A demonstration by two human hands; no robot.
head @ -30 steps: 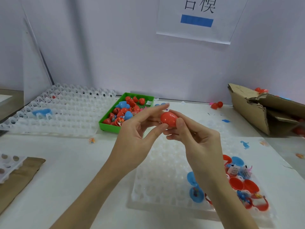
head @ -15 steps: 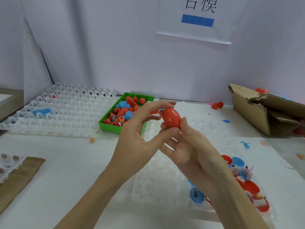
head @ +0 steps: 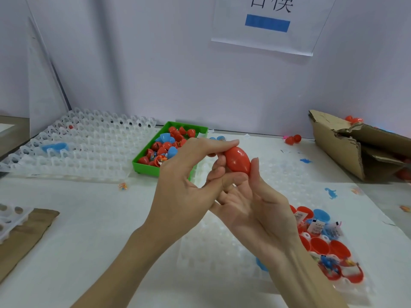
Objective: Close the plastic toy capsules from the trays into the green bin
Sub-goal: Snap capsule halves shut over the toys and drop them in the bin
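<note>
Red capsule (head: pixel 237 160) pinched between right hand (head: pixel 251 210) and left hand (head: pixel 189 187), green bin (head: pixel 142 165) just behind-left.

Two bare arms with no sleeves seen. Left hand (head: pixel 184 190) and right hand (head: pixel 251 207) bare too, with short, plain nails. No rings, no watch.

white table (head: pixel 89 218) bears trays (head: pixel 89 150), green bin (head: pixel 142 166), cardboard (head: pixel 347 152).

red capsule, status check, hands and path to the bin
Both hands pinch the red capsule, which looks closed. Held above table, not yet in green bin. Nothing between capsule and bin.
</note>
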